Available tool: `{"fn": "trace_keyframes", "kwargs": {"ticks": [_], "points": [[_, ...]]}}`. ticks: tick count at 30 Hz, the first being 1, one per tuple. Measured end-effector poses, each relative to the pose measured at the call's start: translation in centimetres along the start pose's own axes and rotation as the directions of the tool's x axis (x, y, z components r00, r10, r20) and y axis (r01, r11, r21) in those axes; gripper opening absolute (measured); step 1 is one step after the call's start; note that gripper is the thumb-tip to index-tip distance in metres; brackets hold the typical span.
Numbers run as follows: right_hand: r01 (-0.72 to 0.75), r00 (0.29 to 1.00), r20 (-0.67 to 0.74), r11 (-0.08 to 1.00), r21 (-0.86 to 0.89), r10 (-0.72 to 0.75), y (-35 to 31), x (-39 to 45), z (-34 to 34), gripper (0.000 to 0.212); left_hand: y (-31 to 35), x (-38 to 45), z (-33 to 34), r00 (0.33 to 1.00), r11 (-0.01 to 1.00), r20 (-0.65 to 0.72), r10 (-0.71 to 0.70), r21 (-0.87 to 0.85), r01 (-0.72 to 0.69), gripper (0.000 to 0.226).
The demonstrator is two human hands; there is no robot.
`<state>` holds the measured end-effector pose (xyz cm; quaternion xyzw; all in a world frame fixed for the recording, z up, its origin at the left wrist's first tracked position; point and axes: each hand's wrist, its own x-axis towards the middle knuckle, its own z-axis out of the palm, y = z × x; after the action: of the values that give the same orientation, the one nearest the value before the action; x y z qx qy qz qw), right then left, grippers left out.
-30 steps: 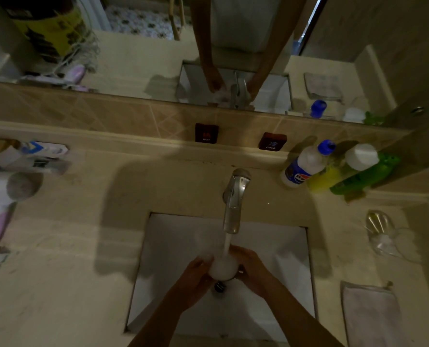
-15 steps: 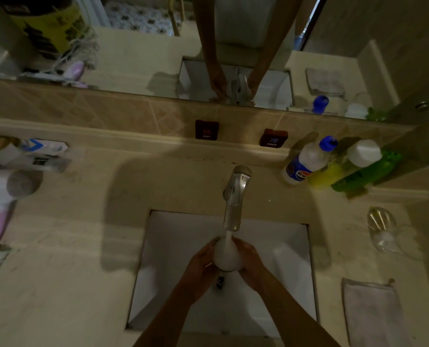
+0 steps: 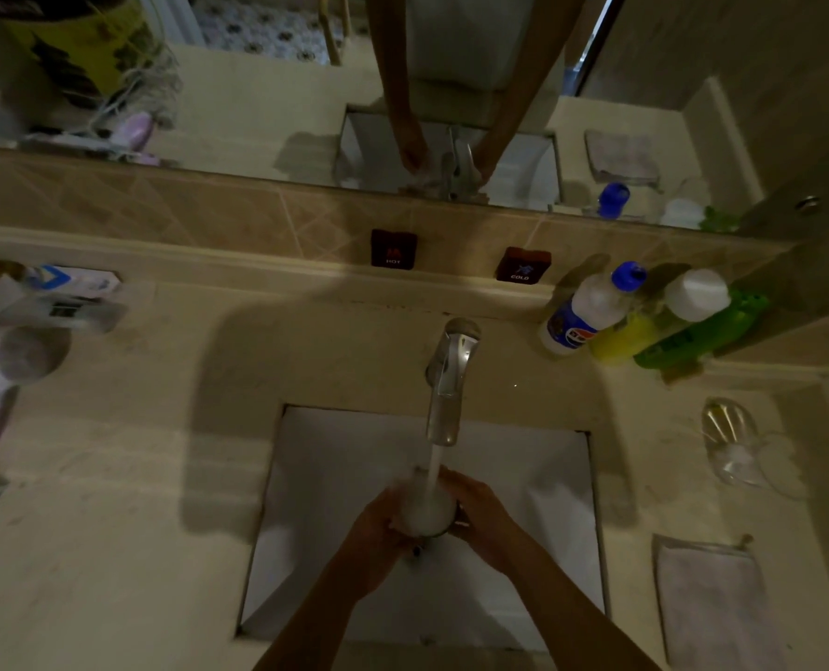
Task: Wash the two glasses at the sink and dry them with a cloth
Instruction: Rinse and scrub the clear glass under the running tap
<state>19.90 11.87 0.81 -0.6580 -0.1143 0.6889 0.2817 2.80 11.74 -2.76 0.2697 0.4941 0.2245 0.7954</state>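
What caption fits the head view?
Both hands, left hand and right hand, hold a foamy glass under the running tap.

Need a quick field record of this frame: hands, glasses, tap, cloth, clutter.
left hand: grips glass in hand on its left side
right hand: grips the same glass on its right side
glass in hand: over the sink, under the stream, foamy white
faucet: running
second glass: lying on its side on the counter, right of sink
cloth: flat on counter, nearer than second glass
bottles: three, back right by the wall
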Motion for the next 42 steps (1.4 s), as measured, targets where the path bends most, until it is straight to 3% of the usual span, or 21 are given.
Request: {"fn": "trace_keyframes", "kwargs": {"ticks": [2,4,7,10,13,16,21,23,26,28,31,33,36,38,42], "points": [[-0.089,0.995,-0.032,0.996,0.028,0.090,0.3,0.0,-0.3,0.047,-0.2,-0.2,0.6,0.998,0.999,0.048,-0.045,0.030,0.043,0.045],[-0.174,0.983,-0.050,0.982,0.067,0.178,0.6,0.0,-0.2,0.062,-0.4,-0.2,1.6,0.998,0.997,0.032,-0.059,0.046,0.058,0.031],[-0.227,0.973,-0.009,0.969,0.093,0.229,0.9,-0.2,0.1,0.071,-0.8,0.7,2.1,0.994,0.993,-0.074,-0.084,0.082,0.090,0.087],[-0.227,0.974,0.028,0.970,0.091,0.225,0.8,-0.7,0.5,0.072,-1.2,1.6,1.7,0.989,0.986,-0.139,-0.045,0.153,0.066,0.100],[-0.206,0.979,0.005,0.977,0.061,0.206,0.6,-0.9,0.9,0.070,-1.5,1.9,1.0,0.986,0.981,-0.168,0.014,0.195,0.019,0.092],[-0.196,0.980,-0.058,0.978,-0.067,0.193,-0.1,-1.9,1.2,0.066,-1.2,1.5,0.6,0.978,0.991,-0.202,-0.045,0.113,0.068,0.117],[-0.081,0.990,-0.114,0.996,0.041,0.085,-0.4,-3.2,2.4,0.046,-1.5,1.5,0.1,0.985,0.985,-0.139,-0.101,-0.152,0.080,0.083],[0.051,0.993,-0.101,0.993,-0.109,-0.062,0.6,-3.8,2.3,0.046,-1.4,1.4,0.4,0.980,0.952,-0.127,-0.154,-0.284,0.113,0.060],[0.136,0.973,-0.161,0.972,-0.190,-0.168,2.3,-3.6,2.9,0.043,-1.3,1.5,0.8,0.969,0.938,-0.075,-0.235,-0.279,0.206,0.047],[0.101,0.965,-0.227,0.986,-0.131,-0.129,3.0,-2.8,3.9,0.046,-1.1,1.5,1.2,0.945,0.912,-0.054,-0.323,-0.284,0.296,0.054],[0.077,0.954,-0.260,0.958,-0.277,-0.152,3.6,-1.6,5.2,0.063,-1.0,1.7,2.1,0.956,0.885,-0.007,-0.292,-0.381,0.267,0.067],[0.105,0.928,-0.297,0.923,-0.370,-0.225,3.6,-1.3,6.1,0.060,-0.8,1.7,3.0,0.965,0.890,-0.074,-0.250,-0.411,0.199,0.070],[0.109,0.881,-0.401,0.931,-0.348,-0.253,3.5,-0.8,7.0,0.063,-0.1,2.0,3.9,0.958,0.914,-0.191,-0.212,-0.387,0.125,0.062],[0.041,0.899,-0.386,0.917,-0.396,-0.207,3.0,0.0,6.9,0.059,0.1,2.3,4.3,0.939,0.926,-0.267,-0.216,-0.361,0.111,0.055],[-0.152,0.922,-0.388,0.921,-0.358,0.001,1.0,2.2,6.0,0.041,0.8,2.1,4.7,0.886,0.892,-0.274,-0.373,-0.367,0.262,0.050]]}}
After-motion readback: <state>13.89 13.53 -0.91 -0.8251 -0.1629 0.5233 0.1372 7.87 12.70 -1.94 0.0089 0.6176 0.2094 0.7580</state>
